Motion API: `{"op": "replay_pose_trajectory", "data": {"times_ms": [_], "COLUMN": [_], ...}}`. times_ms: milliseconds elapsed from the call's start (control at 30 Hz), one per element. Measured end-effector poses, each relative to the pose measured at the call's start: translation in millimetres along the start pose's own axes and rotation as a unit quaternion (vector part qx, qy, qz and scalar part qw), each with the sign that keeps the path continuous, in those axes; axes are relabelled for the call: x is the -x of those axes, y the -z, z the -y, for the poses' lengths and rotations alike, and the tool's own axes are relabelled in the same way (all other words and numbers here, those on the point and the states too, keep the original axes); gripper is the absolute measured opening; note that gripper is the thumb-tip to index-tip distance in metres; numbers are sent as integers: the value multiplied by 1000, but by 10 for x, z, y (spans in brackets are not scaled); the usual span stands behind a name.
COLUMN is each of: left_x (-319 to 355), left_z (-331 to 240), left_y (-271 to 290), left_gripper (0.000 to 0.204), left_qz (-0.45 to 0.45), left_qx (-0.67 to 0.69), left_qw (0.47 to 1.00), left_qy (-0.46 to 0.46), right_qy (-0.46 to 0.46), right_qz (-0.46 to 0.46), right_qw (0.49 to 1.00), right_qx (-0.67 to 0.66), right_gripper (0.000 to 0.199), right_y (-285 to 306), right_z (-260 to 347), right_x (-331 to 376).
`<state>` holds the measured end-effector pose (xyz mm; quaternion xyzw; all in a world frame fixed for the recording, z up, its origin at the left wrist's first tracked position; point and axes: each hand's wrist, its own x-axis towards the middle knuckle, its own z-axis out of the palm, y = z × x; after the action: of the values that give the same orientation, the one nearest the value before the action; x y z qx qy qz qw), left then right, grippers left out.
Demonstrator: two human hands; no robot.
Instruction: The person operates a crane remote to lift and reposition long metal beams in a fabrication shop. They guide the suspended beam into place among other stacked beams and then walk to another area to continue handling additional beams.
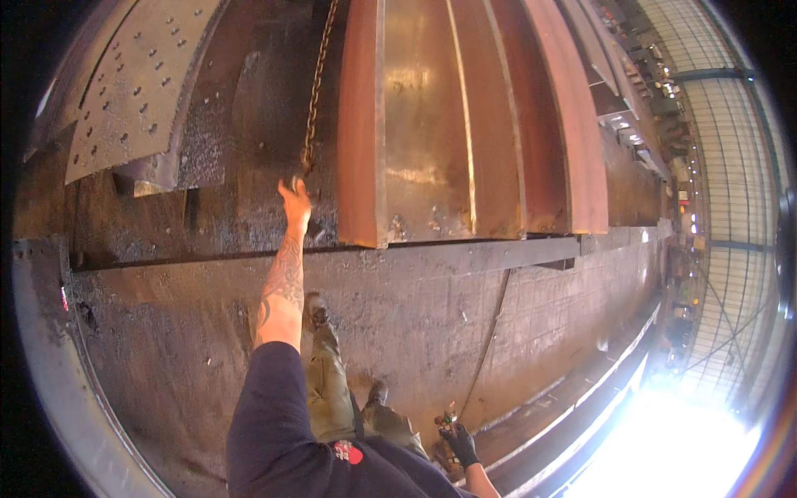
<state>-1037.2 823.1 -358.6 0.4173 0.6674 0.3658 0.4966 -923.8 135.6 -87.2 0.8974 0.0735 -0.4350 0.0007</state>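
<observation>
My left hand (295, 205) is bare and stretched out ahead, its fingers apart. It is close to the lower end of a rusty chain (315, 104) that comes down from the top of the view. Whether the fingertips touch the chain's end cannot be made out. Low on the right, my right hand (462, 446) wears a dark glove. Its fingers are closed around a handheld control box (449, 425) with small coloured buttons. Just right of the chain lie long reddish-brown steel beams (423, 133), side by side.
A steel plate with several holes (137, 87) lies at the upper left. A long dark steel support (415, 264) runs crosswise under the beam ends. My boots (317, 310) stand on the worn floor (398, 324). A thin dark line (486, 349) crosses it. Bright light glares at lower right.
</observation>
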Motion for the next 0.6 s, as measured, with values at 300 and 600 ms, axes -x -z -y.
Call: {"op": "replay_pose_trajectory", "data": {"times_ms": [300, 600], "left_x": [-501, -478], "left_z": [323, 549], "left_y": [130, -40], "left_gripper": [42, 41], "left_qz": [-20, -28], "left_qx": [-141, -182], "left_qw": [982, 979], "left_qy": [-120, -88], "right_qy": [-18, 9], "right_qz": [21, 28], "right_qw": [999, 997], "right_qx": [18, 65], "right_gripper": [58, 52], "right_y": [31, -25], "right_z": [326, 637], "right_x": [-165, -368]}}
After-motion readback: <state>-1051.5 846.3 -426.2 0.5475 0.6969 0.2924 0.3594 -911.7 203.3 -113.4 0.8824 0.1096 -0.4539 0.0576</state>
